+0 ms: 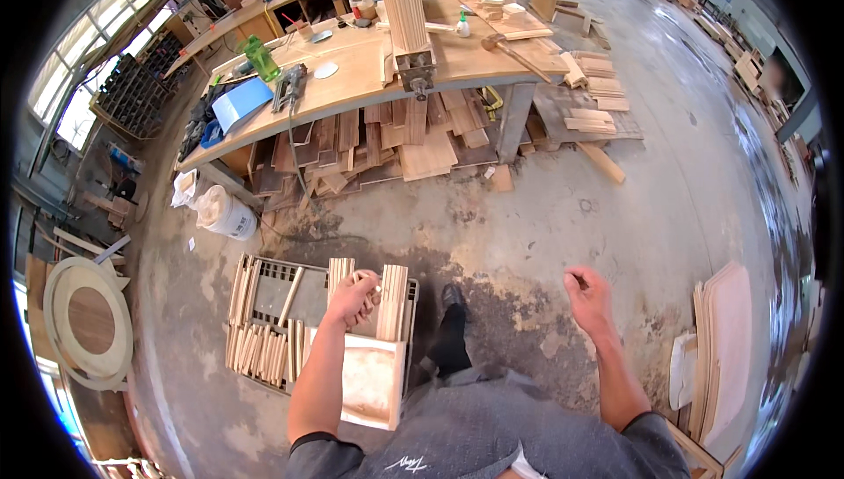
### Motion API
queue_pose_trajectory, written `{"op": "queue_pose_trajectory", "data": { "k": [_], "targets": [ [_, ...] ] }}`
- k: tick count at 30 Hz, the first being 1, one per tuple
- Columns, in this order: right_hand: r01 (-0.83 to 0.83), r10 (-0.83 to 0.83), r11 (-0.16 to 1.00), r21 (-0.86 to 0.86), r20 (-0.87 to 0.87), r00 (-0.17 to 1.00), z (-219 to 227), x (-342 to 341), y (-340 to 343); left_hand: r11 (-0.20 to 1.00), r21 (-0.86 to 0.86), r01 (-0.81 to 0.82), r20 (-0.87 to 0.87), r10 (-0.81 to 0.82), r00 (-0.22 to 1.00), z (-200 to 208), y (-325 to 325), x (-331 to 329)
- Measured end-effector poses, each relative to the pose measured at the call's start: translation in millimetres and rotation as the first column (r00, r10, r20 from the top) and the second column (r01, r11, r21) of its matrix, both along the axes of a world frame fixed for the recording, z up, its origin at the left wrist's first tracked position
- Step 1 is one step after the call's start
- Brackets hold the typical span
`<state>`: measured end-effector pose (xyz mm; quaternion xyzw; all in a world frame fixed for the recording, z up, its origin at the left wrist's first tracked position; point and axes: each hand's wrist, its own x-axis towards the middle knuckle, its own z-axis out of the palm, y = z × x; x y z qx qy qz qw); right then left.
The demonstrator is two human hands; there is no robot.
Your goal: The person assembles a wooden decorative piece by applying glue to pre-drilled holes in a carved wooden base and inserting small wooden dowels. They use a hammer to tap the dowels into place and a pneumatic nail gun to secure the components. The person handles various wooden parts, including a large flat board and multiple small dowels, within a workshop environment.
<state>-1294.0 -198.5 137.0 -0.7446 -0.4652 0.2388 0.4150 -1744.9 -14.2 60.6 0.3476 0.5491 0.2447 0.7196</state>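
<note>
My left hand (354, 298) is closed above a crate (275, 284) of wooden strips. Something pale shows at its fingers, too small to make out. Beside that hand, on the right, stands a fluted wooden piece (393, 301); a similar ribbed piece (339, 272) is partly hidden behind the hand. A row of short wooden sticks (257, 351) lies at the crate's left, and a pale wooden tray-like panel (369, 378) sits at its near end. Out to the right, my right hand (589, 297) hangs over the concrete floor with its fingers curled, nothing visible in them.
Ahead is a workbench (343, 83) with a fluted post (404, 9) in a vise (415, 70), a mallet (514, 53) and a green bottle (261, 59). Boards (426, 149) are piled beneath. A white bucket (226, 213) stands left; curved panels (725, 347) lean right.
</note>
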Motion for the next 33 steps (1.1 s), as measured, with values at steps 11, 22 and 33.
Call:
{"op": "queue_pose_trajectory", "data": {
  "k": [11, 22, 33],
  "targets": [
    [-0.099, 0.092, 0.989, -0.106, -0.075, 0.993, -1, 34, 278, 0.99, 0.109, -0.094, -0.145, 0.109, 0.983, 60, 355, 54],
    [-0.161, 0.16, 0.986, -0.039, -0.027, 0.987, -9, 86, 563, 0.865, 0.492, 0.102, -0.529, 0.204, 0.823, 53, 681, 76],
    [-0.018, 0.02, 0.989, -0.148, 0.012, 1.0, 7, 95, 714, 0.69, 0.554, 0.465, -0.766, 0.205, 0.609, -48, 920, 76]
  ]
}}
